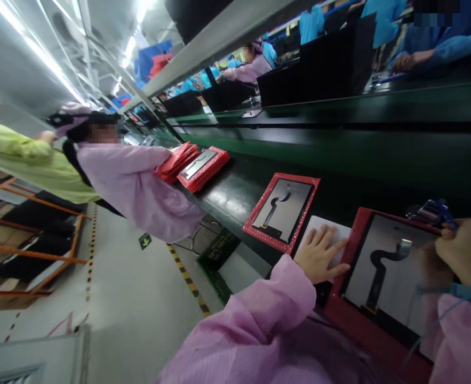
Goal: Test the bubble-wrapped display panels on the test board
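My left hand (322,253) lies spread on a white sheet (341,232), its thumb reaching the red edge of the nearest pad. On that red pad (345,296) rests a grey display panel (399,288) with a black curved flex cable (377,274). Over the panel's right side, my right hand (465,253) is closed around a blue-handled tool (443,210) with a shiny, blurred end. A second panel (289,208) with a similar cable sits on a red bubble-wrap sheet (256,220), left of the white sheet.
Farther left, red bubble-wrap packs (179,160) and a stack topped by a panel (199,164) stand near a person in pink (135,186). Below the bench edge is a green crate (215,266). Black partitions (319,69) and other people line the far side.
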`<move>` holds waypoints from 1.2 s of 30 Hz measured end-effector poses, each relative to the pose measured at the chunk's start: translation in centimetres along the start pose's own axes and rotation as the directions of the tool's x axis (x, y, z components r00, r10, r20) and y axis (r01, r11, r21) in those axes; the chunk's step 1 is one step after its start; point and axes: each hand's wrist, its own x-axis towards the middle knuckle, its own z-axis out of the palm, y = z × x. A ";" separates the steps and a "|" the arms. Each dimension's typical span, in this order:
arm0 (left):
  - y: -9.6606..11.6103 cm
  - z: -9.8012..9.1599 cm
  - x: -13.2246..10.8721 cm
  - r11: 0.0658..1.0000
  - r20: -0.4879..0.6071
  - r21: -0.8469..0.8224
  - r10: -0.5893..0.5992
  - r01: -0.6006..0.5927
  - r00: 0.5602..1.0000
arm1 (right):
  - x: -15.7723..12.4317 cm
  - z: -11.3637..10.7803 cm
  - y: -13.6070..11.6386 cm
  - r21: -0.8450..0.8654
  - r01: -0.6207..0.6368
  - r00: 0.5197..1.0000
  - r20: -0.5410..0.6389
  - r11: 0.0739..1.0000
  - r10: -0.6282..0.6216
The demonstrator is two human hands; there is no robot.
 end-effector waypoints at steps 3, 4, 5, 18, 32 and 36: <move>0.0 0.1 0.0 1.000 -0.004 0.010 -0.002 0.002 1.000 | 0.0 0.1 -0.1 -0.066 -0.008 0.999 0.053 0.998 0.011; 0.0 0.2 0.0 1.000 -0.008 0.009 0.001 -0.001 1.000 | 0.0 0.1 -0.1 -0.062 -0.003 0.999 0.040 0.998 0.005; 0.0 0.3 0.0 1.000 -0.012 0.008 0.004 -0.004 1.000 | 0.0 0.2 0.0 -0.056 -0.004 1.000 0.026 0.998 0.006; -0.1 0.2 -0.1 1.000 -0.021 -0.013 0.002 -0.002 1.000 | -0.8 0.4 -0.3 -0.005 -0.027 0.998 -0.050 1.000 0.027; 0.0 0.2 0.0 1.000 -0.027 0.002 0.003 -0.003 1.000 | -0.6 0.9 0.2 -0.034 0.003 0.997 -0.080 0.999 -0.006; 0.0 0.3 -0.1 1.000 -0.026 0.014 0.001 -0.001 1.000 | -0.4 1.1 0.3 -0.030 0.010 0.996 -0.090 0.999 -0.012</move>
